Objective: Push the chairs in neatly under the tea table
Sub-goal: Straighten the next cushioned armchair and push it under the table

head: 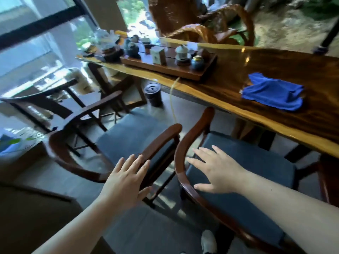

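Two dark wooden armchairs with blue-grey seat cushions stand beside a long polished wooden tea table (229, 90). The left chair (128, 132) sits well back from the table, angled away. The right chair (238, 162) is closer, its front near the table edge. My left hand (126, 180) hovers open over the left chair's right armrest, fingers spread. My right hand (216, 171) is open with spread fingers above the right chair's curved back rail and seat. Neither hand grips anything.
A wooden tea tray (172, 69) with cups, jars and a box sits on the table, a blue cloth (273, 92) to its right. A dark bin (153, 93) stands on the floor under the table. A third chair (42, 99) stands left by the window.
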`<state>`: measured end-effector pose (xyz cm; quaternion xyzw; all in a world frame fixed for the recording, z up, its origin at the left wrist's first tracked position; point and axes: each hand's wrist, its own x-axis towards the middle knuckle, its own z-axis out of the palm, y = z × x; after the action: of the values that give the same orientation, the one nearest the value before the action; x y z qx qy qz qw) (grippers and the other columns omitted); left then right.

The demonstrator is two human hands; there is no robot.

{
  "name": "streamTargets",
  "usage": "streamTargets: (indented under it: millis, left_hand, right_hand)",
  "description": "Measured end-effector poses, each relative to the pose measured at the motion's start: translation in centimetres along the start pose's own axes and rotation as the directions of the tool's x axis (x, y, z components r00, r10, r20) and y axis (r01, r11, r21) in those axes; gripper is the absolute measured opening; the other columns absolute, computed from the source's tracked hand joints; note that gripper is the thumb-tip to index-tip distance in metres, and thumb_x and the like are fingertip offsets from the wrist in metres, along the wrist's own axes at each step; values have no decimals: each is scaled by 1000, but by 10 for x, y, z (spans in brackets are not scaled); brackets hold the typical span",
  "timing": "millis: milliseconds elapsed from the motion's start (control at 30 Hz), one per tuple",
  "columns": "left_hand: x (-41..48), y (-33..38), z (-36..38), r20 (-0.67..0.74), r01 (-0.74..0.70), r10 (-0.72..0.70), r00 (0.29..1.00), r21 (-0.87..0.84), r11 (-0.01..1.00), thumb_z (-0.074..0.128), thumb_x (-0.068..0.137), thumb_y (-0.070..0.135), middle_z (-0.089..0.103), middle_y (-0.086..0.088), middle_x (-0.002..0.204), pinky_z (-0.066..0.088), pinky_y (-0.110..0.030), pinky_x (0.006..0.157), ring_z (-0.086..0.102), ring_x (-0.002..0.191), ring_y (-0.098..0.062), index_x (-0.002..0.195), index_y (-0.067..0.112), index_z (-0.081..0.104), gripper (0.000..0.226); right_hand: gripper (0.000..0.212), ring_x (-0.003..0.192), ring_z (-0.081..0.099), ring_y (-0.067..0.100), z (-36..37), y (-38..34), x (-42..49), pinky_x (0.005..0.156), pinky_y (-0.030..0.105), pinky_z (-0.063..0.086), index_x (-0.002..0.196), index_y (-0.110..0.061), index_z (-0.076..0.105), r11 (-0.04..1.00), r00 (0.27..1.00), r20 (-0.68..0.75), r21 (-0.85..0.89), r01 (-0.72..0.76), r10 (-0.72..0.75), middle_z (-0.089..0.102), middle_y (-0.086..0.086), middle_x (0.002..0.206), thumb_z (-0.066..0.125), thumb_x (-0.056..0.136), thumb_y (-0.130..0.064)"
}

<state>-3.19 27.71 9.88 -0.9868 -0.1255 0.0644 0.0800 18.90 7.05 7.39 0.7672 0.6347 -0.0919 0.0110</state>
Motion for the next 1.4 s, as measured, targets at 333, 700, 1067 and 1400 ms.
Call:
streamTargets:
  millis: [333, 700, 1067, 1400]
  left_hand:
    - [-32, -52, 8, 83, 207, -213, 974, 77, 975, 65, 75, 59, 51, -17, 137, 35, -56, 104, 42, 128, -38, 137, 13, 45, 80]
    - [-53, -190, 45, 238, 109, -156, 959, 196, 974, 49, 83, 62, 22, -12, 155, 12, -53, 114, 12, 141, -34, 147, 21, 16, 83]
    - [-32, -371, 115, 348, -195, 126, 929, 171, 966, 57, 80, 62, 25, -9, 154, 5, -53, 113, 11, 142, -34, 146, 25, 17, 86]
    - [-3, -430, 160, 322, -245, 236, 917, -14, 969, 62, 83, 34, 63, 4, 122, 28, -48, 109, 50, 121, -24, 117, 29, 57, 35]
  right_hand:
    - [83, 145, 13, 25, -1, -17, 84, 117, 49, 10, 150, -30, 15, 976, 974, 62, 13, 216, -216, 13, 9, 161, 45, 83, -70]
    - [85, 143, 18, 25, 16, -93, 186, 116, 49, 16, 149, -28, 18, 956, 953, 86, 63, 287, -292, 20, 10, 158, 48, 81, -70]
    - [85, 139, 27, 29, 56, -211, 316, 113, 53, 23, 146, -22, 23, 967, 976, 109, 194, 167, -190, 31, 12, 153, 50, 81, -70]
    - [56, 90, 61, 29, 107, -224, 371, 70, 38, 47, 100, -22, 50, 974, 840, 528, 228, 1, -124, 63, 2, 94, 57, 67, -67]
